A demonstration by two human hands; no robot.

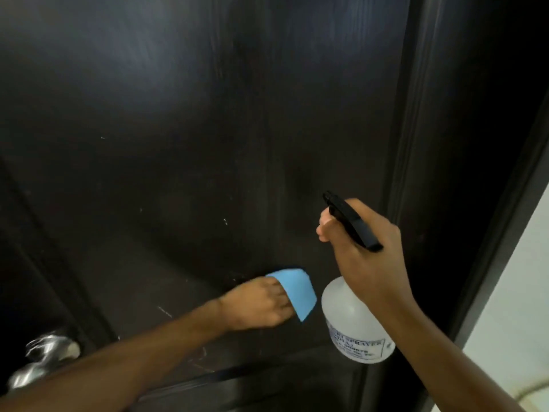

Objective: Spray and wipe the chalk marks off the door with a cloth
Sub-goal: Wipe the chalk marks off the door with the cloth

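Observation:
A dark brown door (pixel 193 129) fills most of the view. Faint white chalk marks (pixel 165 311) are scattered over its lower panel, more of them near the panel's bottom edge. My left hand (pixel 258 304) holds a light blue cloth (pixel 297 292) and presses it against the door. My right hand (pixel 365 257) grips a white spray bottle (pixel 353 322) by its black trigger head (pixel 352 221), a finger on the trigger, nozzle aimed at the door above the cloth.
A shiny metal door handle (pixel 44 358) sticks out at the lower left, below my left forearm. The dark door frame (pixel 490 203) runs down the right side, with a pale wall (pixel 517 307) beyond it.

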